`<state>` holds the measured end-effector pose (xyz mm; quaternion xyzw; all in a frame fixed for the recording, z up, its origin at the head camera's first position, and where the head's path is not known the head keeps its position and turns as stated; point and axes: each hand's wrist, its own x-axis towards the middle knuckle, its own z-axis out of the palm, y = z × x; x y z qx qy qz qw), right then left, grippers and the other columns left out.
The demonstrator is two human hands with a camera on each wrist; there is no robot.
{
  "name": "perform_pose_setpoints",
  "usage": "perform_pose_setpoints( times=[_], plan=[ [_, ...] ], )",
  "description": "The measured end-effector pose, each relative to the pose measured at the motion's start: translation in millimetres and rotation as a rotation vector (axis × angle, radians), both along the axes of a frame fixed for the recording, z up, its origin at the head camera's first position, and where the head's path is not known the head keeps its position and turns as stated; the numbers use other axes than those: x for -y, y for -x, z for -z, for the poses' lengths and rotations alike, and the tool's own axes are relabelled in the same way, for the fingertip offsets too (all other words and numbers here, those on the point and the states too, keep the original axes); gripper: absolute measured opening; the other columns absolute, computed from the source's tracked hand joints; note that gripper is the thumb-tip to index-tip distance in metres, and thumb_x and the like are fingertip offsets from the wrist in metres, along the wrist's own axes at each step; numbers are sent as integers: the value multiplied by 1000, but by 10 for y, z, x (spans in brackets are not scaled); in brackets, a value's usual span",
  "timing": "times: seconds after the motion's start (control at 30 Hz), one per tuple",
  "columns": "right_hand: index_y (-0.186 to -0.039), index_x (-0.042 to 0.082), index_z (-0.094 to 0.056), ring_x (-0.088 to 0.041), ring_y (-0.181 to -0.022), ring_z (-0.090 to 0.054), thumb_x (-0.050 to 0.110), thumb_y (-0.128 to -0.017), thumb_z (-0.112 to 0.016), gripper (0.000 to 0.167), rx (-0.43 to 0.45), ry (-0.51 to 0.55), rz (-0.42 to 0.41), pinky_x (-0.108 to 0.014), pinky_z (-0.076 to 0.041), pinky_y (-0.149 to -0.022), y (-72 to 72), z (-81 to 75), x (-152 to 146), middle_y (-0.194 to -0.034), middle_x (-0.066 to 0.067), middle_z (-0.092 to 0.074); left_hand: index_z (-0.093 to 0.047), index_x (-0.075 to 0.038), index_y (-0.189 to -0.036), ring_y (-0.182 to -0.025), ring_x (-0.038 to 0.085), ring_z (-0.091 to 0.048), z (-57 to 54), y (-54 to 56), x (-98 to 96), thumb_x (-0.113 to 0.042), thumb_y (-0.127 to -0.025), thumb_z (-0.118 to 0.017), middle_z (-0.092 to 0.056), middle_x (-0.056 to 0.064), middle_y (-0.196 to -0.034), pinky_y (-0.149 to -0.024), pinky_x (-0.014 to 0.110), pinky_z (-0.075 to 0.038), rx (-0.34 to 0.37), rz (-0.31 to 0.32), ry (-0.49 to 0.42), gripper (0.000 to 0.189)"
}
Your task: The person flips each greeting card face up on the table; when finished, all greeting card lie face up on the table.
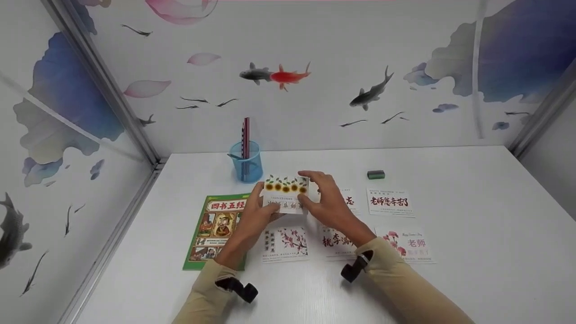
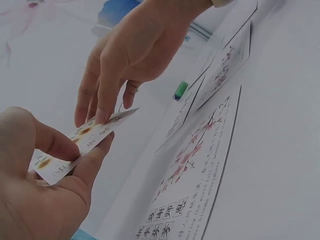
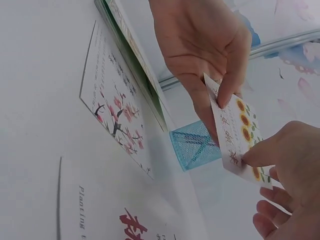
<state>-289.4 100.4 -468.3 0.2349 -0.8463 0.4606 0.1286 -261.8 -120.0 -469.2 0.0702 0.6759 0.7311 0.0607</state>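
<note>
A white greeting card [image 1: 288, 202] with a row of sunflowers and printed characters is held above the table, its print upside down in the head view. My left hand [image 1: 258, 209] pinches its left side, thumb on the printed face and fingers underneath, as the left wrist view shows. At the opposite side my right hand [image 1: 330, 202] has its thumb [image 3: 260, 152] on the card's face, with the index finger around the upper corner. The other right fingers curl loosely past the card's edge in the right wrist view. Below lies a card with pink blossoms [image 1: 285, 245].
Several more printed cards lie in rows on the right, among them a red-lettered card [image 1: 391, 202] and a pink-flower card [image 1: 407, 245]. A green-bordered book [image 1: 211, 231] is left of the hands. Behind stand a blue mesh pen cup [image 1: 247, 164] with pencils and a small green cylinder [image 1: 375, 174].
</note>
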Motion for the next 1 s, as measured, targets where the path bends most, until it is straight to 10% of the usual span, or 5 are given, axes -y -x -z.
perform_pose_setpoints(
  times=[0.27,0.47,0.73,0.87,1.0],
  plan=[
    [-158,5,-50,-19,-82,-76,35,-100,-80,72,214,80,78,-41,-61,-83,-2,19,-3,-91,0,-79,-40,-18,-159,-141,28,-64,23,16,50,-13,-101,-77,-63,14,-152,-110,39,-58,-119,0,-12,68],
    [-171,2,-21,-21,-75,-81,50,-98,-79,106,394,142,27,-45,-61,-92,-45,-41,33,-89,-3,-84,-48,-10,-150,-126,33,-73,15,38,35,-7,-108,-66,-70,19,-141,-104,43,-62,-192,-16,-45,46],
    [-150,13,-55,-24,-93,-79,24,-97,-84,62,225,222,46,-38,-65,-83,26,-54,-51,-112,-11,-78,-64,-10,-146,-110,27,-74,23,54,125,-6,-109,-60,-70,14,-135,-84,28,-61,-284,-209,203,37],
    [-131,11,-62,-20,-91,-79,14,-94,-85,43,193,185,49,-36,-66,-82,33,-33,-53,-107,-8,-79,-62,-18,-151,-103,26,-73,39,79,144,-7,-108,-62,-70,18,-118,-80,29,-58,-304,-231,262,44],
    [-121,11,-68,-20,-83,-79,12,-95,-84,30,168,122,59,-31,-65,-71,23,7,-38,-99,-6,-79,-47,-15,-158,-120,31,-70,17,73,149,-4,-103,-66,-66,21,-135,-90,38,-61,-277,-214,274,59]
  ],
)
